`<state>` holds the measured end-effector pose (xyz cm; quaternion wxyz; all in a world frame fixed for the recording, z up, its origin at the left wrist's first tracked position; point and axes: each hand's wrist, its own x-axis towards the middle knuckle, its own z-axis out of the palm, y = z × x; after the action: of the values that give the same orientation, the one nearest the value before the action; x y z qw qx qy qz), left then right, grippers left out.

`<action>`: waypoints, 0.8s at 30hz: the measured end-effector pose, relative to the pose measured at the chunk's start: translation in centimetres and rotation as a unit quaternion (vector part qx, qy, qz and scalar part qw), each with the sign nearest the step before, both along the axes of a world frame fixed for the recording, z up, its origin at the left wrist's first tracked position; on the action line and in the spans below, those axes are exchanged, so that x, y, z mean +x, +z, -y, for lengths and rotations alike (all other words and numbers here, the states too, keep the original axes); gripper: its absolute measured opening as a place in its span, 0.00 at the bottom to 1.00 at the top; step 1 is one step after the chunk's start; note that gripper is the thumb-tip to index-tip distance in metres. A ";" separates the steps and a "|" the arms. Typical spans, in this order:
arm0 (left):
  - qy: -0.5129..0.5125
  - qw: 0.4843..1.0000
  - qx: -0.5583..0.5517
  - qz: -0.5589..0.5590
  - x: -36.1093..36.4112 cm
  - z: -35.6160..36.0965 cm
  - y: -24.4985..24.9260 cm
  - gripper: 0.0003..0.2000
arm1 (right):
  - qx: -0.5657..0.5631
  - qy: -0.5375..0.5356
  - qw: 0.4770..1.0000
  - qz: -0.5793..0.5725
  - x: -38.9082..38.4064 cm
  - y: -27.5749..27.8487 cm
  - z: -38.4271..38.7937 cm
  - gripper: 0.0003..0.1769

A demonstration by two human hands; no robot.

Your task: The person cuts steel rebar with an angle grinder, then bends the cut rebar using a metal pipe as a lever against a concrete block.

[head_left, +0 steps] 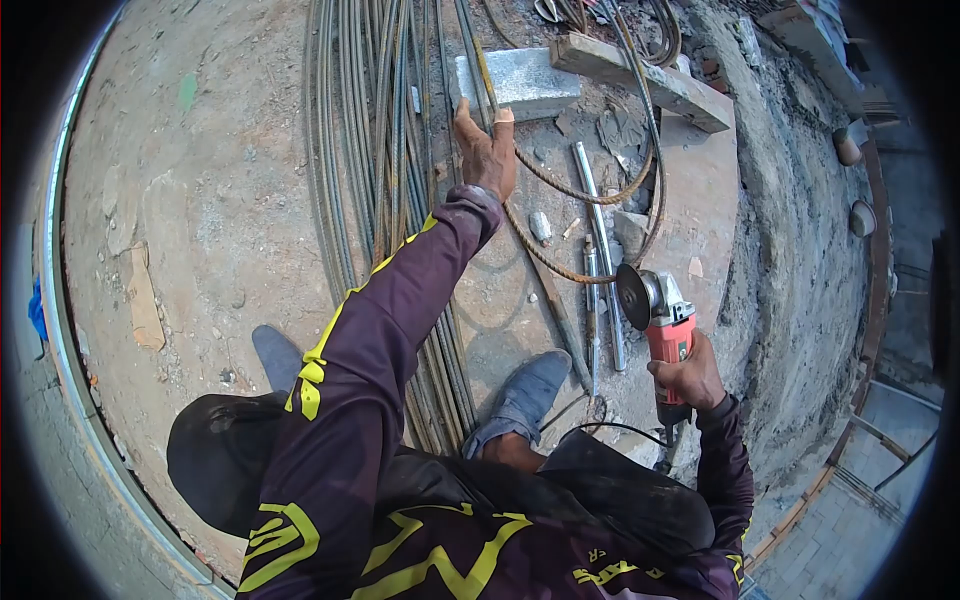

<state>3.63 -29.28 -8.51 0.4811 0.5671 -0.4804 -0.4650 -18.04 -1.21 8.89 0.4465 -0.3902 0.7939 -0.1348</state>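
Observation:
My left hand (487, 155) is closed around steel rebar rods (481, 68) at the upper middle. From this hand, bent rebar (575, 190) loops out to the right and curves back upward. In my right hand (692, 375) is a red angle grinder (672, 335), gripped by its body, with its dark disc (634, 296) toward the left. The disc lies near the lower bend of the looped rebar in this view. Just beyond my left hand sits a grey concrete block (520, 80), partly under the rods.
A long rebar bundle (365, 150) runs down the ground beside my shoes (525, 395). Silver metal tubes (597, 230) lie between the loops and the grinder. A concrete beam (650, 85) rests at the upper right, before a rough wall edge (800, 270). The grinder's cable (620, 426) trails by my knee.

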 end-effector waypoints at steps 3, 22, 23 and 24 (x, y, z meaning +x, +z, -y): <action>-0.002 1.000 0.002 0.003 0.0 -0.1 0.2 0.43 | 0.002 0.000 1.000 -0.002 -0.2 -0.2 -0.1 0.16; -0.022 0.999 0.027 0.028 0.1 0.0 0.5 0.44 | 0.011 0.001 1.000 0.010 0.0 0.2 0.3 0.19; -0.022 0.999 0.030 0.032 0.1 0.1 0.4 0.44 | 0.013 0.004 1.000 0.011 0.0 0.2 0.4 0.19; -0.023 0.999 0.032 0.036 0.1 0.1 0.4 0.44 | 0.016 0.006 1.000 0.012 0.0 0.1 0.5 0.18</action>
<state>3.76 -29.33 -8.10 0.4339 0.5875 -0.4952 -0.4706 -18.02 -1.67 9.02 0.4632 -0.3860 0.7880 -0.1244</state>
